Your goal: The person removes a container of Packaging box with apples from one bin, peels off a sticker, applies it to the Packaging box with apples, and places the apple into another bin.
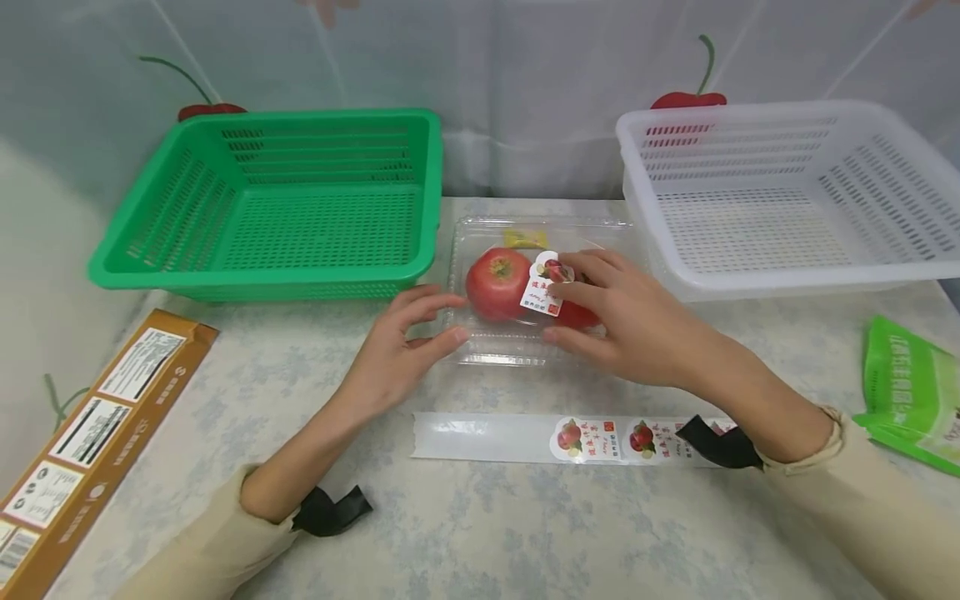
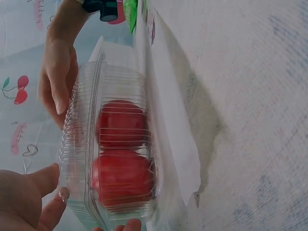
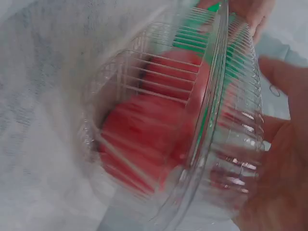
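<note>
A clear plastic clamshell box [image 1: 498, 354] stands closed on the table, with two red apples [image 1: 491, 296] and a small yellow packet [image 1: 525, 239] inside. On its lid sits a white apple-printed label sticker [image 1: 538, 298], slightly tilted. My right hand [image 1: 637, 321] spreads over the right half of the lid, its index and middle fingertips touching the sticker. At the box's left end is my left hand [image 1: 393, 354], thumb and fingers apart beside the wall. The left wrist view shows that thumb [image 2: 45, 179] right at the lid's edge.
A strip of backing paper [image 1: 480, 437] with more apple stickers lies in front of the box. Behind stand a green basket [image 1: 322, 279] at left and a white basket [image 1: 787, 279] at right. A long brown carton [image 1: 112, 442] lies far left, a green pouch [image 1: 907, 387] far right.
</note>
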Demonstrator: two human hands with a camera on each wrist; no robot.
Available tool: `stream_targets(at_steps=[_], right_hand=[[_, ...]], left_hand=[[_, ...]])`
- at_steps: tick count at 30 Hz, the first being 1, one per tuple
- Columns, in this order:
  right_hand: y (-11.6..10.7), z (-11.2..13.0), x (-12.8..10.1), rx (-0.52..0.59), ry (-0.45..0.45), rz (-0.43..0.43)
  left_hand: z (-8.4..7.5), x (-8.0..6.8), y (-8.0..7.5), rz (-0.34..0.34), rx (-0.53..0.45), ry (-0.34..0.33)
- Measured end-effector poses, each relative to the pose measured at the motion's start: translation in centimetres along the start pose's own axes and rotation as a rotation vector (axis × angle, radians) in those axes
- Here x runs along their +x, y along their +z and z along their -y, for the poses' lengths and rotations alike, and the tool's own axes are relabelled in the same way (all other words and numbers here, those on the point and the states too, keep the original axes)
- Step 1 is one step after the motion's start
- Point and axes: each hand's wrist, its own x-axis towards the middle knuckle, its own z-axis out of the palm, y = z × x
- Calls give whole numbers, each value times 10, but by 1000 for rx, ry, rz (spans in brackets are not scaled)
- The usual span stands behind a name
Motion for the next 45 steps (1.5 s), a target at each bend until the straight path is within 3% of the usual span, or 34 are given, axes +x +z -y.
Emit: stream_targets(at_steps=[4, 10, 14, 20, 26, 34, 40, 45], right_hand=[[2, -6, -8, 22, -63, 0], [12, -16, -9, 108, -190, -153], [15, -18, -8, 143, -231, -206], [16, -16, -8, 83, -177, -150], [14, -17, -11, 159, -185, -180], [16, -17, -12, 105, -197, -156], [15, -16, -12, 174, -185, -153], [15, -12, -10, -8, -159, -32]], left_hand=[[-3, 1, 1, 4, 5, -26], [-4, -1, 0, 17, -70, -55], [-3, -2, -1, 34, -119, -82], [-4, -2, -2, 26, -115, -88], [-4, -1, 0, 25, -119, -74], [-3, -1, 2, 32, -95, -63], [-3, -1, 2, 36, -95, -59], [-4, -2, 2, 26, -95, -64]])
